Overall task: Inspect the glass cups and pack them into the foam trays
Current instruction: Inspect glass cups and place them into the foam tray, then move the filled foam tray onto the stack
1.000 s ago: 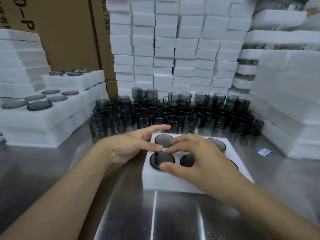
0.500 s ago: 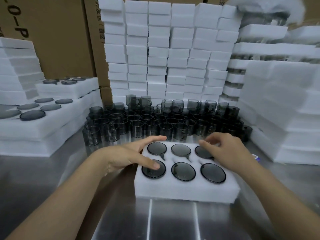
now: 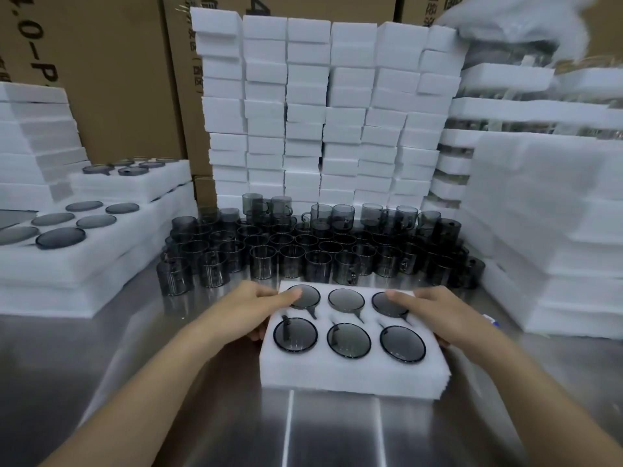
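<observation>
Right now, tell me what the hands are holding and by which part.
Both hold the foam tray by its short ends: left hand at the left end, right hand at the right, thumbs lying over the top.

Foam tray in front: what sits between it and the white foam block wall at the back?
In the head view, a crowd of loose smoky glass cups stands on the steel table between the foam tray and the foam block wall.
</observation>
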